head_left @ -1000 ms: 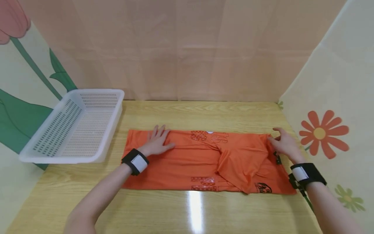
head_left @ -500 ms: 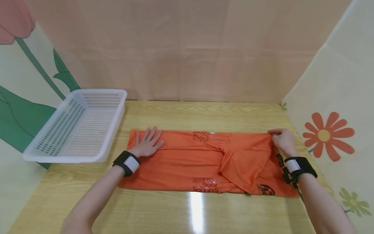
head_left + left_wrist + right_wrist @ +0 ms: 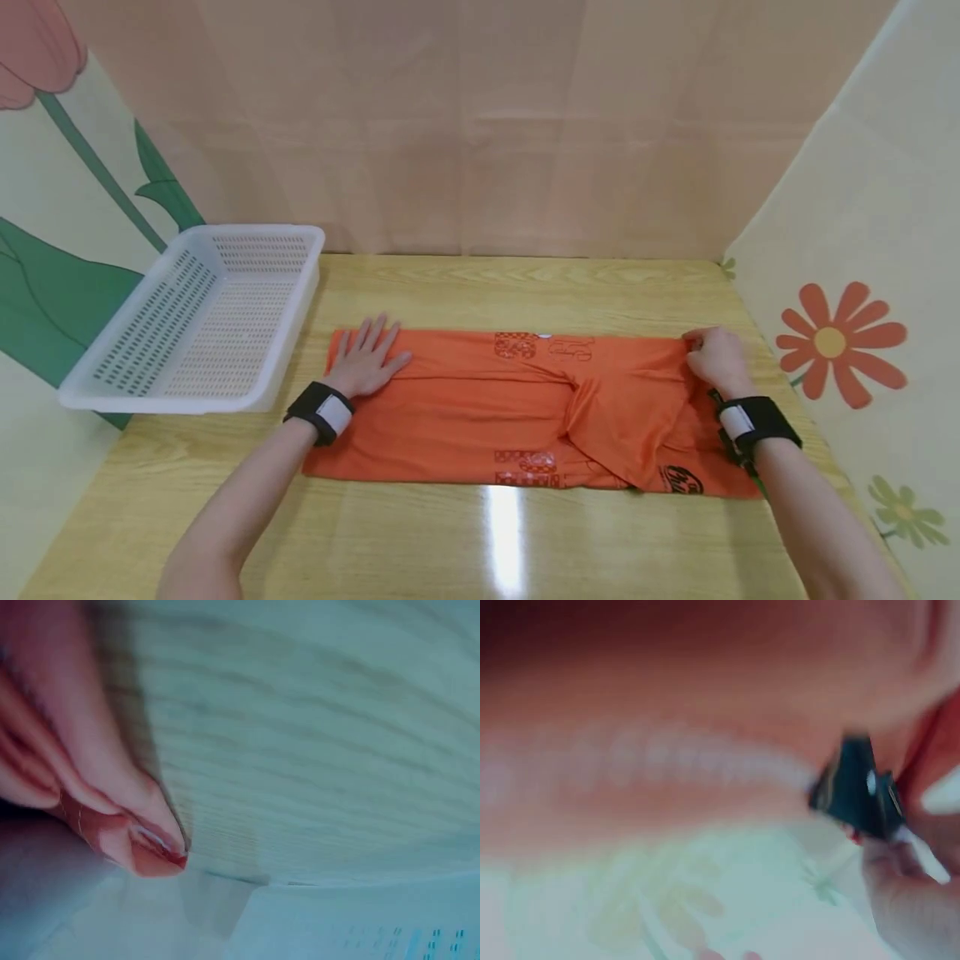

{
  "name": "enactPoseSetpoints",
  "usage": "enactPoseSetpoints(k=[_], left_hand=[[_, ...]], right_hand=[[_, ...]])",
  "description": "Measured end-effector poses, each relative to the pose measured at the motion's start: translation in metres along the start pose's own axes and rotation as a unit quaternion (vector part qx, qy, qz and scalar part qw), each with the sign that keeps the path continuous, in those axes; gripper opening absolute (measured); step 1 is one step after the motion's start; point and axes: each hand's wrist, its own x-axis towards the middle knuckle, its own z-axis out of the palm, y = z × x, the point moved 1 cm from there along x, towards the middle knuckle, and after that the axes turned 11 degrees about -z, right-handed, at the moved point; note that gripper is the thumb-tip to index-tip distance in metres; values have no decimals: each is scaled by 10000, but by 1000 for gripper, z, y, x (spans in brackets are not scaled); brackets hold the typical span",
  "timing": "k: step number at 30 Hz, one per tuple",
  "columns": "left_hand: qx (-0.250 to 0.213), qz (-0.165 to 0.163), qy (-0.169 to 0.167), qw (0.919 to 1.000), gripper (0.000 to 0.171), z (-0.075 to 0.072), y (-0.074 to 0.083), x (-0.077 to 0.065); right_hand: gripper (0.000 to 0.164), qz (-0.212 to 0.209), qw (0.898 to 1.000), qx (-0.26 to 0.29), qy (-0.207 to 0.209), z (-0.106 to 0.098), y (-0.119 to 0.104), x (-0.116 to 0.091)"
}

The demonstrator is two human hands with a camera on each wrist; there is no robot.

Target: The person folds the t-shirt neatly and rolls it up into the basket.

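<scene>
An orange T-shirt (image 3: 465, 417) lies folded into a long strip across the table, with dark red prints and a black logo near its right end. One section is turned over it as a loose, wrinkled flap (image 3: 626, 425). My left hand (image 3: 365, 367) rests spread on the strip's upper left end, its fingertips reaching past the far edge. At the upper right corner, my right hand (image 3: 718, 360) pinches the fabric with curled fingers. The left wrist view has blurred fingers (image 3: 105, 742) over the table. In the right wrist view, fingertips (image 3: 911, 900) show near a black patch.
A white perforated plastic basket (image 3: 288, 350) stands left of the shirt, toward the back. The wooden table (image 3: 405, 542) meets a pinkish cloth backdrop (image 3: 480, 133) behind and a flower-printed sheet (image 3: 862, 208) at the right.
My left hand has slid left along the shirt toward its end, fingers spread. My right hand has gone from loosely bent fingers to a pinch at the upper right corner.
</scene>
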Motion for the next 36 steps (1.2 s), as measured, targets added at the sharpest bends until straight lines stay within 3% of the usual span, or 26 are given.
enactPoseSetpoints(k=[3, 7, 9, 12, 15, 19, 23, 29, 36], left_hand=[[107, -59, 152, 9998, 75, -1, 4, -4], [175, 55, 106, 9998, 71, -5, 18, -11], [219, 302, -80, 9993, 67, -8, 27, -14], [178, 850, -279, 9958, 59, -12, 39, -16], [88, 1359, -99, 9906, 44, -16, 48, -17], [112, 1851, 375, 9819, 17, -21, 58, -17], [217, 2162, 196, 9759, 13, -24, 62, -17], [181, 2122, -517, 9757, 21, -30, 65, -17], [392, 1980, -846, 9758, 29, -34, 66, -20]], right_hand=[[47, -338, 9988, 37, -363, -4, -12, -3], [45, -476, 9983, -15, -348, -11, -40, -12], [40, -657, 9964, -119, -522, -14, -59, -16], [36, -679, 9886, -74, -1341, -14, -87, -17], [36, -533, 9781, 65, -2010, -14, -107, -18], [32, -405, 9739, -17, -2235, -14, -116, -19], [32, -404, 9675, -12, -2495, -15, -118, -21], [42, -238, 9524, 209, -3032, -12, -116, -20], [51, -145, 9409, 270, -3373, -10, -119, -19]])
